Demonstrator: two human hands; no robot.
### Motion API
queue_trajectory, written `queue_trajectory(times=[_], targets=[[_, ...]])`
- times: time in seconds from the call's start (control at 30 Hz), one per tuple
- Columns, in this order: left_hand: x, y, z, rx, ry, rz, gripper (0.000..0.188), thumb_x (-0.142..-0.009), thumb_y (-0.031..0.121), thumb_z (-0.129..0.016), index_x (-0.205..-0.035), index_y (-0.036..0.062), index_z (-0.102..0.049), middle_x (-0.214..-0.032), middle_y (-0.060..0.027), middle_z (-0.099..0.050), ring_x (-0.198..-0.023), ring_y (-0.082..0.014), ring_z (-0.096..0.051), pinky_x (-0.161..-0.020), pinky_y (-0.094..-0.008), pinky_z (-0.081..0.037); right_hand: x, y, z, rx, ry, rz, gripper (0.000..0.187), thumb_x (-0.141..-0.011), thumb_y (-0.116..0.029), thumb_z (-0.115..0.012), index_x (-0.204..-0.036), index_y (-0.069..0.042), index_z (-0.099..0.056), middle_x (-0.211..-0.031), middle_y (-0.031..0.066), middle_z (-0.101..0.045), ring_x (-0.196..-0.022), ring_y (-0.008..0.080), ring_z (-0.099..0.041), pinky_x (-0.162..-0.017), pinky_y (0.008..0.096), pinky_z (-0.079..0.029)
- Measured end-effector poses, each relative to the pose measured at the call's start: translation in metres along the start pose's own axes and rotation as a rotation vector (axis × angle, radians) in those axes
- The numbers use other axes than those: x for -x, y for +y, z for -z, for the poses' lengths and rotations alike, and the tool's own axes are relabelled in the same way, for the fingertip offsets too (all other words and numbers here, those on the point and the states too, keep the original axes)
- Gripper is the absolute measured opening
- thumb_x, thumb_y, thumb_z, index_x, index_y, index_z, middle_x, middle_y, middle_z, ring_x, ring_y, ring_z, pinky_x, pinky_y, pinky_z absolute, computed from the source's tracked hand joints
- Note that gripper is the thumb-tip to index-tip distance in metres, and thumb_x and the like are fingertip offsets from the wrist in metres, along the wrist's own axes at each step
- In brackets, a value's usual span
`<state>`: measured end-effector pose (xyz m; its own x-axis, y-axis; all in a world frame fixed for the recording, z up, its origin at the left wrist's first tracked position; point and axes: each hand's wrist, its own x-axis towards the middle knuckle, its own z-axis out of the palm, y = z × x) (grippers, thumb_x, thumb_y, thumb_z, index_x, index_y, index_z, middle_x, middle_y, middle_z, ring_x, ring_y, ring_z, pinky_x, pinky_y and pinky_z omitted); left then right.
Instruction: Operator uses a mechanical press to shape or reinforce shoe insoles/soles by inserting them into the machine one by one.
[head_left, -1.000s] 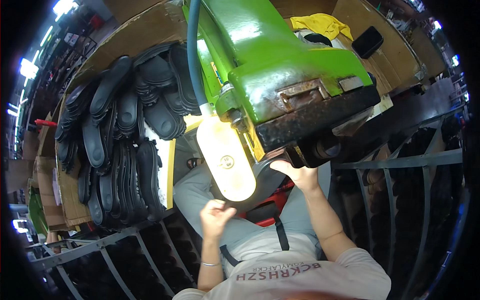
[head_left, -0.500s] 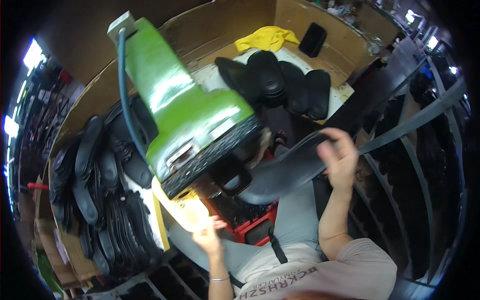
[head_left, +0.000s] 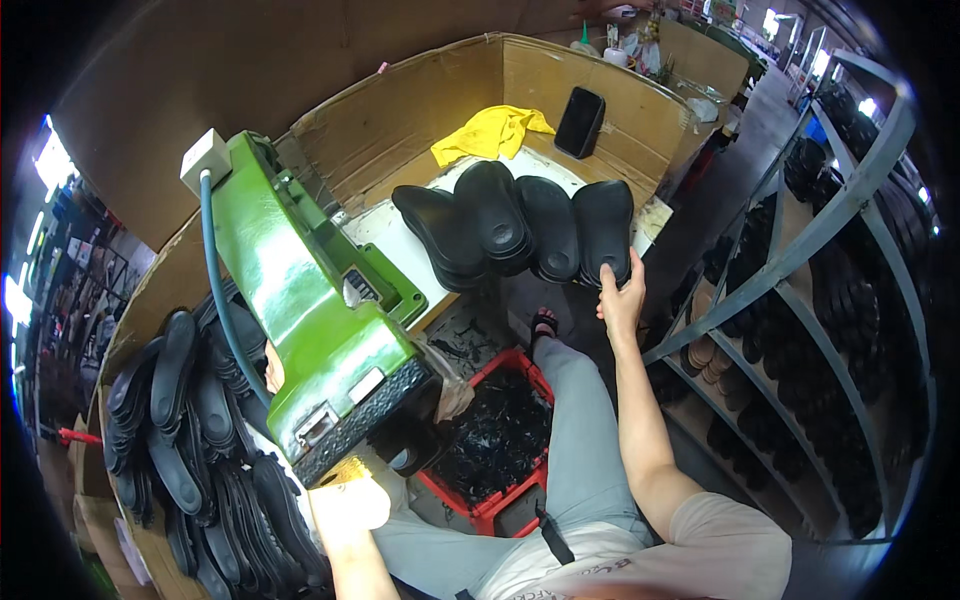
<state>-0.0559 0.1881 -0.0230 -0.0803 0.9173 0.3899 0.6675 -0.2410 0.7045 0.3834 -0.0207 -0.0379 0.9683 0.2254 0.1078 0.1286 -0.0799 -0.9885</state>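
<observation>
My right hand [head_left: 622, 298] grips the near end of a black shoe sole [head_left: 603, 220], its thumb on top, at the rightmost of several stacks on the white tabletop [head_left: 440, 275]. My left forearm reaches up behind the green machine [head_left: 320, 340]. Only a patch of my left hand [head_left: 273, 370] shows between the machine and the soles on the left, so its fingers are hidden. Many black soles [head_left: 180, 370] lie piled and lined up on that side. A bright light under the machine head falls on my left forearm.
A red crate [head_left: 490, 515] of black scraps stands between my legs. Cardboard walls [head_left: 590, 65] ring the table, with a yellow cloth [head_left: 490, 132] and a black phone-like object [head_left: 579, 122] at the back. Metal racks [head_left: 790, 290] of dark soles rise at right.
My right hand has carried the sole from beside the machine head to the rightmost stack. My left hand has moved from below the lamp to behind the machine, by the left pile.
</observation>
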Motion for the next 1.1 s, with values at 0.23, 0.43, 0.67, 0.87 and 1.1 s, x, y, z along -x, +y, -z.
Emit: queue_trajectory(times=[0.23, 0.43, 0.67, 0.87, 1.1], targets=[[-0.009, 0.014, 0.020, 0.272, 0.073, -0.009, 0.030, -0.086, 0.004, -0.065, -0.114, -0.0045, -0.060, -0.105, -0.0138, -0.067, -0.095, -0.0199, -0.064, -0.087, -0.0339, -0.051, 0.002, 0.005, 0.014, 0.079, -0.042, 0.061, 0.068, -0.091, -0.030, -0.066, -0.145, -0.007, -0.033, -0.059, 0.0028, -0.052, -0.049, 0.0095, -0.051, -0.044, 0.0250, -0.043], [0.124, 0.063, 0.131, 0.097, 0.361, -0.056, 0.026, -0.077, 0.000, -0.073, -0.101, -0.0053, -0.065, -0.098, -0.0139, -0.066, -0.090, -0.0224, -0.063, -0.085, -0.0341, -0.050, 0.099, 0.019, 0.024, 0.033, -0.490, 0.224, 0.048, -0.083, -0.009, -0.071, -0.126, -0.001, -0.049, -0.073, 0.0006, -0.058, -0.061, 0.0078, -0.056, -0.059, 0.0218, -0.045], [0.172, 0.066, 0.137, 0.211, -0.249, -0.082, 0.032, -0.067, 0.000, -0.076, -0.098, 0.0009, -0.069, -0.112, -0.0169, -0.064, -0.101, -0.0278, -0.063, -0.089, -0.0358, -0.049, 0.224, 0.013, 0.009, -0.290, -1.102, -0.168, 0.119, -0.064, -0.012, -0.086, -0.154, -0.015, -0.008, -0.151, 0.0204, -0.023, -0.125, 0.0285, -0.045, -0.099, 0.0385, -0.041], [0.166, 0.077, 0.106, 0.979, -0.434, 0.200, 0.060, -0.073, -0.009, -0.071, -0.128, -0.0007, -0.049, -0.121, -0.0184, -0.060, -0.101, -0.0203, -0.064, -0.090, -0.0320, -0.052, 0.206, 0.016, 0.043, -0.440, -1.203, -0.573, 0.058, -0.068, -0.001, -0.075, -0.122, 0.008, -0.055, -0.109, 0.0142, -0.066, -0.098, 0.0218, -0.064, -0.090, 0.0332, -0.050], [0.252, 0.119, 0.045, 1.323, -0.288, 0.604, 0.042, -0.084, -0.001, -0.066, -0.123, -0.0022, -0.050, -0.111, -0.0164, -0.064, -0.102, -0.0268, -0.065, -0.093, -0.0371, -0.050, 0.229, 0.052, 0.111, -0.438, -1.067, -0.781, 0.036, -0.068, 0.007, -0.077, -0.102, 0.004, -0.068, -0.098, 0.0109, -0.070, -0.089, 0.0191, -0.067, -0.083, 0.0318, -0.054]])
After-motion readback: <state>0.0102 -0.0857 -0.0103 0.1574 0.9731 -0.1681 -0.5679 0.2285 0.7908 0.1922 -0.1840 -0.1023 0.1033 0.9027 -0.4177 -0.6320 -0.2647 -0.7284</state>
